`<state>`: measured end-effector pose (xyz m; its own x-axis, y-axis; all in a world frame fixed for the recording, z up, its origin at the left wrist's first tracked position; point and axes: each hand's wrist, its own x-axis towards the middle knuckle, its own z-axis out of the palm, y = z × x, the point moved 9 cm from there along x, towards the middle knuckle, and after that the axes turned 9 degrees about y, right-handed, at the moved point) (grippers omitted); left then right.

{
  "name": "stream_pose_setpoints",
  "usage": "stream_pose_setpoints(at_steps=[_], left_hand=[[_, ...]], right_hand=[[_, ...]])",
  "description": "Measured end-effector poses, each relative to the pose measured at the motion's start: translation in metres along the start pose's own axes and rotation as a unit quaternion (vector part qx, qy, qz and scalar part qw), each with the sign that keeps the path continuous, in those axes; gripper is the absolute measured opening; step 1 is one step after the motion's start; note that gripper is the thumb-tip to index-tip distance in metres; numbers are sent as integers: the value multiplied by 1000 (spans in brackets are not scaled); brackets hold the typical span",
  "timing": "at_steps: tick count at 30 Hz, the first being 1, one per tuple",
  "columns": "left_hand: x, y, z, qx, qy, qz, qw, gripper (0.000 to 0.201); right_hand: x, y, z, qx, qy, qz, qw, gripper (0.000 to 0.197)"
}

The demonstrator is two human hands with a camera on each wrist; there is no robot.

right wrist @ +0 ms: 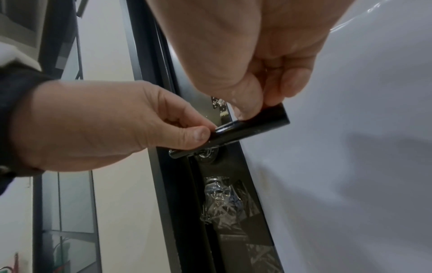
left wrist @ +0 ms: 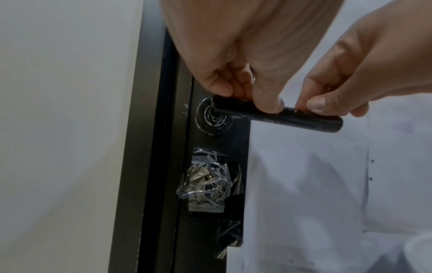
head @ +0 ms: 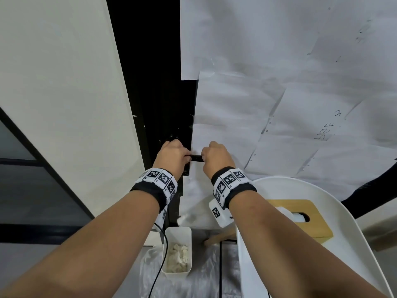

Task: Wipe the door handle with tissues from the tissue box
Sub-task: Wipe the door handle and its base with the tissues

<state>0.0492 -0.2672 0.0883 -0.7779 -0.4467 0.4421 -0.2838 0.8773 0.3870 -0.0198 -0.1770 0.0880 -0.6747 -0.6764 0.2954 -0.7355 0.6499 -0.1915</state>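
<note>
Both hands pinch the black cylindrical metal door handle [head: 196,158].
Head view: left hand [head: 171,157] at its door end, right hand [head: 217,159] at its free end; wooden-lidded tissue box [head: 300,220] on the white tray [head: 322,186]. Left wrist view: left thumb on top. Right wrist view: right fingertips [right wrist: 247,109] grip the tip.

Both hands [right wrist: 245,61] on door handle [right wrist: 254,125]

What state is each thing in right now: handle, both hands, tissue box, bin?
door handle: level, bare, no tissue on it
left hand: grips the handle near its base
right hand: pinches the handle near its free end
tissue box: on the white table, a tissue showing in its slot
white bin: on the floor, crumpled tissues inside
taped lock: covered with clear tape
</note>
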Motion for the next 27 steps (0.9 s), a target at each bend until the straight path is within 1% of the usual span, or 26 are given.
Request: stream_pose_setpoints(at_steps=[3,6,10,16,27], left_hand=[[1,-2,-1,-7,3,-13,1000,23],[1,-4,3,-2,-6,-22,1000,23],[1,-2,2,4,-3,-12,1000,24],[0,-2,0,7,-9,-18,1000,24],[-3,-1,-1,12,1,-13,1000,23]], right_hand=[[1,-2,1,-1,1,-4,1000,21],[0,-1,2,3,5,-3,1000,20],[-1,-2,2,8,8,-6,1000,20],[-5,-1,1,16,6,0,1000,22],[-8,-3,-2,16,-1,7,1000,28]])
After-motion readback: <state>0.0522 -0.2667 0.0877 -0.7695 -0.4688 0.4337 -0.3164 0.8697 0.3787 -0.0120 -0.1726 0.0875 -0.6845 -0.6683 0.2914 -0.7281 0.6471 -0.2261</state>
